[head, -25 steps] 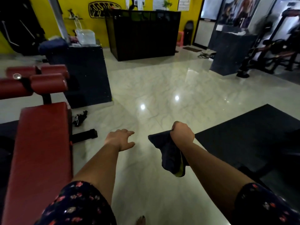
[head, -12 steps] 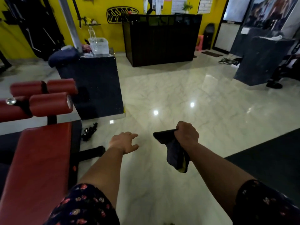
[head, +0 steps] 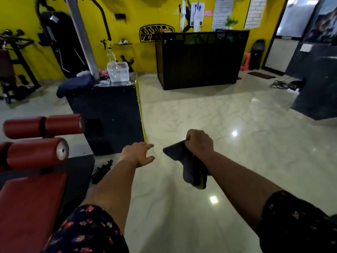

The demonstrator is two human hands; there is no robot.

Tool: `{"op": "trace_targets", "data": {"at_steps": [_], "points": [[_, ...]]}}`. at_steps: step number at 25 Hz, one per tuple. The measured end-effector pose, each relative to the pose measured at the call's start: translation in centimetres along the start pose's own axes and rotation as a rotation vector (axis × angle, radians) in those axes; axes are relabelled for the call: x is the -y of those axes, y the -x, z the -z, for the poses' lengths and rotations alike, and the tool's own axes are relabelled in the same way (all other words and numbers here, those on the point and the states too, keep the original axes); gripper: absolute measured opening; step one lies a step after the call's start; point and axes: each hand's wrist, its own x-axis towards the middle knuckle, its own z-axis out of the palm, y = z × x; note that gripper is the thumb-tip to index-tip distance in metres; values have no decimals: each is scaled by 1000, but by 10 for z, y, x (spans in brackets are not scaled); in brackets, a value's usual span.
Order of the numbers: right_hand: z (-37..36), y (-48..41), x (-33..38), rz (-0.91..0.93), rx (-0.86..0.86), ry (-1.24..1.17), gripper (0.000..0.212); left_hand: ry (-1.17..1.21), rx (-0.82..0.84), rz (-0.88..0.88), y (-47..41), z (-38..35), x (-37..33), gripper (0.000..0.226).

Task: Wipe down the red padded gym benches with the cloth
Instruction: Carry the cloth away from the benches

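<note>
Your right hand [head: 199, 143] is fisted around the dark cloth [head: 189, 167]; the loose end hangs below your wrist, a yellow edge showing at the bottom. Your left hand [head: 137, 154] is held out with fingers spread and relaxed, gripping nothing, just left of the cloth and not touching it. The red bench [head: 31, 203] lies down-left of your left hand, well apart from both hands. Its red rollers [head: 36, 152] sit left of that hand. A black box [head: 107, 114] stands beyond it.

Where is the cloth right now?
In the head view, the dark cloth hangs from the right hand, right of centre over the floor, apart from the red bench at lower left.
</note>
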Motion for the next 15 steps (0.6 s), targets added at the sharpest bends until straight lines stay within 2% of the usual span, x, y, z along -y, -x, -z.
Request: {"op": "trace_targets", "data": {"at_steps": [8,13,15], "points": [[5,-165,13,99,-137,-188,22,111,-71,83,-140,25,31,69],[-11,-286,38,132,-164,-199,20,433,-60,29,-262,25,72,97],[-18,-340,55,162,-176,-219,18,540,-87,-3,-316,31,90,100]]}}
